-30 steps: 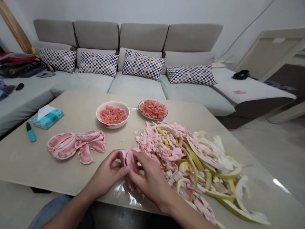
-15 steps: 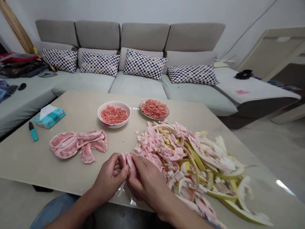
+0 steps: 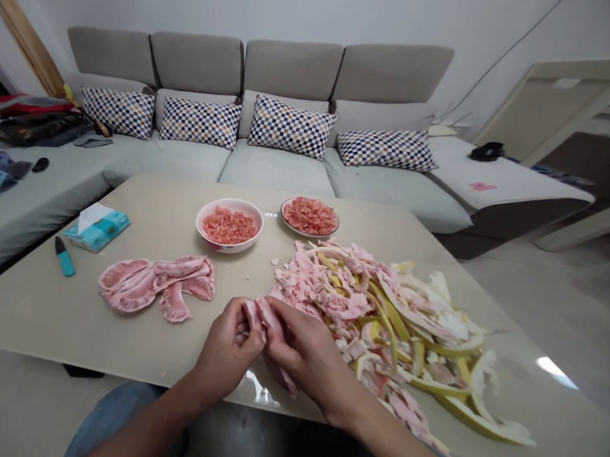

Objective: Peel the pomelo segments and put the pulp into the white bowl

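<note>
My left hand (image 3: 228, 349) and my right hand (image 3: 305, 352) are closed together on one pink pomelo segment (image 3: 262, 315), held just above the near edge of the beige table (image 3: 42, 312). Its pale skin hangs down between my fingers. Right of my hands lies a big heap of pink membrane and yellow-white peel (image 3: 382, 318). To the left, several unpeeled pink segments (image 3: 153, 286) lie in a cluster. Further back stand a white bowl (image 3: 229, 226) and a plate (image 3: 309, 217), both filled with red pulp pieces.
A teal tissue pack (image 3: 97, 226) and a small teal-handled knife (image 3: 64, 257) lie at the table's left. A grey sofa (image 3: 267, 160) with checked cushions runs behind the table. My knee in jeans (image 3: 113, 415) shows below the table edge.
Both hands stay on the same segment, fingers working at its skin and shifting slightly; a strip of skin now hangs lower. The view has tilted a little.
</note>
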A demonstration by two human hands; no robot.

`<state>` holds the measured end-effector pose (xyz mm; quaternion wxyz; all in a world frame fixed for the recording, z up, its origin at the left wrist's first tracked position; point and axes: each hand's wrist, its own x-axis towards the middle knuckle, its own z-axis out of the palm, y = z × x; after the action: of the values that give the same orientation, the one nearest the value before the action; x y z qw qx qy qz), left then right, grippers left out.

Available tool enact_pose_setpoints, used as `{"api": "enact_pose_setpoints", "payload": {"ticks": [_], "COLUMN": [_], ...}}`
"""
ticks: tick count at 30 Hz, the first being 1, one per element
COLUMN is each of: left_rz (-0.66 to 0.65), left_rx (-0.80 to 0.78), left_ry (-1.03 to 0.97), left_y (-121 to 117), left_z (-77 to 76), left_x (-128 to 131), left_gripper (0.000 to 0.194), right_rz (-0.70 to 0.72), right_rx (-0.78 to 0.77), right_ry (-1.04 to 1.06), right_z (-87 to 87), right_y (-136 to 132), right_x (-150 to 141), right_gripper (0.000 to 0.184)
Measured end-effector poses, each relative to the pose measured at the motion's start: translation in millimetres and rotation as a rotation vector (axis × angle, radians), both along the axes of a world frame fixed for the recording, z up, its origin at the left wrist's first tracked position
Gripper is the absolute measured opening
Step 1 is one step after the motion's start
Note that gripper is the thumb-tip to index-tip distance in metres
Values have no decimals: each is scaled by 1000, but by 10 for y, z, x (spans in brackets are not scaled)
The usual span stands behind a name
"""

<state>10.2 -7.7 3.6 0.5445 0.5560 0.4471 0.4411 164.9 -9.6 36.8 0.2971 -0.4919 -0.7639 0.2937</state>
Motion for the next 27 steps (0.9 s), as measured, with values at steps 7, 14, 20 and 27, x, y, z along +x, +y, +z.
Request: {"api": "enact_pose_setpoints", "payload": {"ticks": [7,14,20,27], "left_rz": [-1,-8,7,67], "left_rx": [8,-92,-31,124], "left_ry": [-85,-128,14,234], "left_y": [-13,47,15,11], "left_z": [-17,-57,-80,-98], "left_x": [42,15,6,34], "left_gripper": [9,9,11,5], "right_rz": [-48,-84,-43,-67], "right_rx": [-60,-56,-70,-11], "right_ry": [90,2,-202,-269], "right_z": [76,-52,-67,-138], "right_y": [-18,37,-15,-36], "right_x": [36,78,6,-110], "right_gripper": [27,45,20,23]}}
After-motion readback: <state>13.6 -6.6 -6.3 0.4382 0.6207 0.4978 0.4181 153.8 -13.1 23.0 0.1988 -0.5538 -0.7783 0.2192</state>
